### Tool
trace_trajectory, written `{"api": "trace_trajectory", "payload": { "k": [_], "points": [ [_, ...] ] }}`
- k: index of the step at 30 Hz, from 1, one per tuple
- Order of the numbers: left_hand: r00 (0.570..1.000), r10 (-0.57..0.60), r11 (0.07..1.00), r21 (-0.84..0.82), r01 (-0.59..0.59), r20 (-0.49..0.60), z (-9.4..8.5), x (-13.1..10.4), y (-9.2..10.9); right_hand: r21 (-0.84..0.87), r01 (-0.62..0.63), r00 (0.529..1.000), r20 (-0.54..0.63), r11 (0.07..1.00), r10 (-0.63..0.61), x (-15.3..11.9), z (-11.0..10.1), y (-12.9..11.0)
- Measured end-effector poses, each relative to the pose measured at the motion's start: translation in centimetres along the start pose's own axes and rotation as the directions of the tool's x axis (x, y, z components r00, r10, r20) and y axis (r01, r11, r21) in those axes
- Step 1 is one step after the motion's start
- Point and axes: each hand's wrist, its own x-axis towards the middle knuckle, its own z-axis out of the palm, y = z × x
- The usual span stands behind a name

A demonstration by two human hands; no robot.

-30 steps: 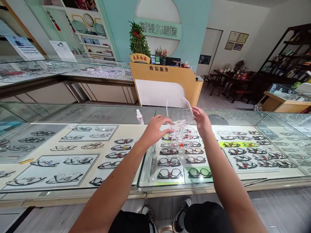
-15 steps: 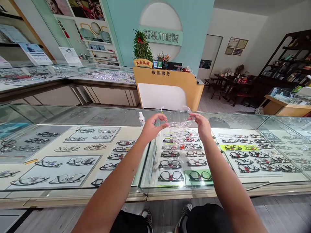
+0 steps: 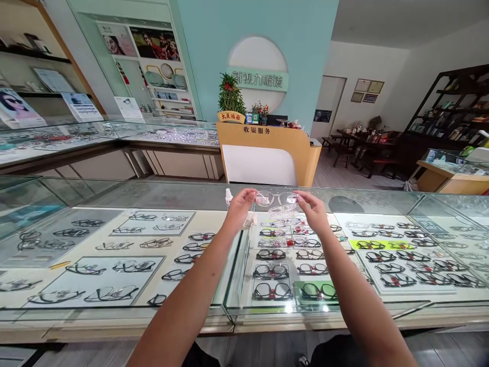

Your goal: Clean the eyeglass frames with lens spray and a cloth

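Between my two hands, above the glass counter, I hold a pair of clear-framed eyeglasses [image 3: 276,199]. My left hand [image 3: 241,203] is closed, pinching the left side of the frame, and my right hand [image 3: 310,205] pinches its right side. The lenses stand raised, one toward each hand. A white bottle [image 3: 228,197] stands on the counter just left of my left hand. Near my left wrist lies a crumpled pale cloth or tissue [image 3: 250,220]. Under the glass below my hands, several rows of eyeglasses [image 3: 271,271] are on display.
The glass display counter [image 3: 237,313] runs across the front, holding more eyeglasses [image 3: 130,265] on both sides. A round dark tray [image 3: 347,205] rests at the back right. Beyond stands a wooden cashier desk [image 3: 305,153] with a potted plant [image 3: 231,94].
The eyeglasses have turned so that the lenses now stand upright between my hands. Both hands hold them by the sides. The view has tilted up slightly.
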Motion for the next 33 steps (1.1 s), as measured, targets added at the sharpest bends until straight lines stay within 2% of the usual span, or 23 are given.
{"api": "trace_trajectory", "payload": {
  "k": [4,9,14,18,21,25,28,30,33],
  "points": [
    [1.000,0.006,1.000,-0.017,-0.006,-0.015,0.0,0.0,-0.2,-0.046,0.053,0.998,-0.029,0.998,-0.054,-0.4,0.3,-0.7],
    [1.000,-0.002,0.999,-0.037,0.001,-0.023,0.2,-0.1,-0.1,0.005,0.050,0.997,-0.060,0.999,-0.050,-0.7,0.6,-1.6],
    [0.998,0.030,0.995,-0.097,-0.035,-0.056,1.6,-1.0,2.3,0.076,0.045,0.988,-0.152,0.996,-0.033,-1.6,0.7,-3.7],
    [0.997,0.075,0.986,-0.144,-0.077,-0.023,2.5,-1.4,6.4,0.141,0.095,0.972,-0.229,0.985,-0.061,-2.1,0.3,-7.6],
    [0.981,0.191,0.971,-0.143,-0.190,-0.001,2.8,-1.1,10.5,0.153,0.180,0.956,-0.258,0.972,-0.137,-1.6,-0.4,-12.0],
    [0.934,0.358,0.930,-0.096,-0.355,0.007,3.1,-1.0,17.1,0.121,0.320,0.921,-0.271,0.940,-0.279,-0.5,-1.7,-18.5],
    [0.897,0.441,0.896,-0.055,-0.440,0.016,3.4,-1.5,21.9,0.115,0.421,0.884,-0.273,0.900,-0.379,0.1,-2.6,-22.5],
    [0.874,0.485,0.874,-0.035,-0.484,0.015,3.7,-2.0,24.3,0.109,0.474,0.857,-0.283,0.874,-0.430,0.2,-3.1,-24.6],
    [0.843,0.538,0.843,-0.020,-0.538,0.003,4.0,-2.8,26.5,0.083,0.518,0.828,-0.298,0.852,-0.474,0.0,-3.7,-26.8]
  ]
}}
